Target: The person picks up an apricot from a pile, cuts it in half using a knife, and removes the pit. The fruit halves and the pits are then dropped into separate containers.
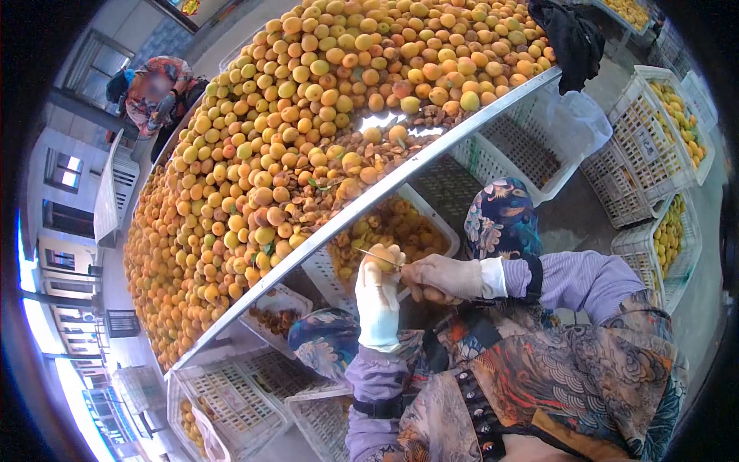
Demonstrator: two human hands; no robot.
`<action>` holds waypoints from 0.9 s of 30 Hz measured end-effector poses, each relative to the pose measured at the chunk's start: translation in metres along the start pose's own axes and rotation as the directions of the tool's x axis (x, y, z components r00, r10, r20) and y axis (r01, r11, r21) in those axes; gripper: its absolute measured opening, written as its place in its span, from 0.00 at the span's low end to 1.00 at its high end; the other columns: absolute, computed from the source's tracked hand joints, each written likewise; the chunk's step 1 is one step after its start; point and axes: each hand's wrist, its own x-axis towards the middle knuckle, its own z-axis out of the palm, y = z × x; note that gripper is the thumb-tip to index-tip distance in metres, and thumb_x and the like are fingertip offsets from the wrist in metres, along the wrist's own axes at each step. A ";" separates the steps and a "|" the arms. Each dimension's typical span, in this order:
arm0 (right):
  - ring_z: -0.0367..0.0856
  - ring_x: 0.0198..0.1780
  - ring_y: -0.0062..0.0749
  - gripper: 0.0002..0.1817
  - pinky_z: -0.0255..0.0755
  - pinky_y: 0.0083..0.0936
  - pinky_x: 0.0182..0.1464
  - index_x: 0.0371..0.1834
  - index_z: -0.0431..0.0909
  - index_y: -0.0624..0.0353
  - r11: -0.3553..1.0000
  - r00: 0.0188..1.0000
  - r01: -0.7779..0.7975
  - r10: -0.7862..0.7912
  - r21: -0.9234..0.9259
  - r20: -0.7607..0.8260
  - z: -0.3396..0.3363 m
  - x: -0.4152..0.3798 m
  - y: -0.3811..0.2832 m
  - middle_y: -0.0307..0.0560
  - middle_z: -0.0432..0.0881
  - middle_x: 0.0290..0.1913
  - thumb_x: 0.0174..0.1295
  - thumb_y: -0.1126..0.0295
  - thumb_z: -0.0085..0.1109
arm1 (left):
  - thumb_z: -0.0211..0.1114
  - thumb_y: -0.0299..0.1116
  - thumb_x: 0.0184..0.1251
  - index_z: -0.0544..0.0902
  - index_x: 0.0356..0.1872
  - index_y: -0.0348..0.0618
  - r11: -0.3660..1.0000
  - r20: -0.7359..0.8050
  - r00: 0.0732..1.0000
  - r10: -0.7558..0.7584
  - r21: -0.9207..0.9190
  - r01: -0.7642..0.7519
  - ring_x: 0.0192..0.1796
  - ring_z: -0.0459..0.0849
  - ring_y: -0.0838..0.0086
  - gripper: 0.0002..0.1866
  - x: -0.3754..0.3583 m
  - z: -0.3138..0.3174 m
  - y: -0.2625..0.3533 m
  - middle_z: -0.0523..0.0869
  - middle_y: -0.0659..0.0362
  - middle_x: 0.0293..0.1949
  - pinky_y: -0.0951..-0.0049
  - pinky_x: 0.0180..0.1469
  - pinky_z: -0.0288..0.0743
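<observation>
My left hand, in a pale glove, is closed around an apricot in front of my lap. My right hand, gloved as well, grips a small knife whose thin blade points left across the apricot. The knife's handle is hidden inside my fist. Both hands are close together, just short of the table's metal edge. Below and beyond them stands a white crate with opened, orange apricot pieces in it.
A big heap of apricots covers the sloping table, with brown scraps near its edge. White crates of fruit are stacked at right; more crates stand lower left. A dark cloth hangs at the table's corner. Another person is at far left.
</observation>
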 end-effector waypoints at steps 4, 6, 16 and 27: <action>0.58 0.11 0.17 0.28 0.52 0.18 0.13 0.28 0.73 0.58 0.998 0.998 -0.054 0.053 0.045 0.017 0.000 -0.003 -0.006 0.33 0.63 0.12 0.69 0.44 0.37 | 0.52 0.43 0.72 0.66 0.60 0.35 0.979 -0.044 0.993 0.113 0.175 -0.104 0.52 0.78 0.67 0.24 -0.002 0.009 0.003 0.78 0.50 0.51 0.69 0.57 0.69; 0.57 0.10 0.18 0.28 0.51 0.17 0.12 0.28 0.73 0.57 0.999 0.999 -0.036 0.036 0.040 -0.010 0.000 -0.001 0.000 0.33 0.64 0.12 0.68 0.44 0.37 | 0.52 0.44 0.72 0.68 0.59 0.37 0.979 -0.029 0.995 0.099 0.183 -0.092 0.51 0.78 0.68 0.23 -0.002 0.005 0.000 0.78 0.52 0.51 0.69 0.57 0.69; 0.56 0.12 0.17 0.29 0.49 0.18 0.13 0.28 0.72 0.57 0.998 0.998 0.040 -0.038 0.053 -0.046 0.006 0.000 0.013 0.33 0.63 0.13 0.67 0.41 0.38 | 0.50 0.52 0.71 0.74 0.51 0.44 0.964 -0.016 0.996 -0.092 -0.253 0.084 0.49 0.76 0.72 0.22 0.010 -0.007 -0.010 0.78 0.60 0.46 0.68 0.54 0.70; 0.58 0.12 0.18 0.27 0.52 0.18 0.14 0.28 0.73 0.58 0.999 0.991 0.018 -0.013 0.041 -0.131 0.012 0.010 0.022 0.35 0.64 0.13 0.68 0.44 0.38 | 0.51 0.54 0.70 0.75 0.46 0.41 0.968 -0.026 0.995 -0.099 -0.235 0.090 0.45 0.76 0.70 0.24 0.009 -0.005 -0.016 0.78 0.59 0.41 0.69 0.50 0.70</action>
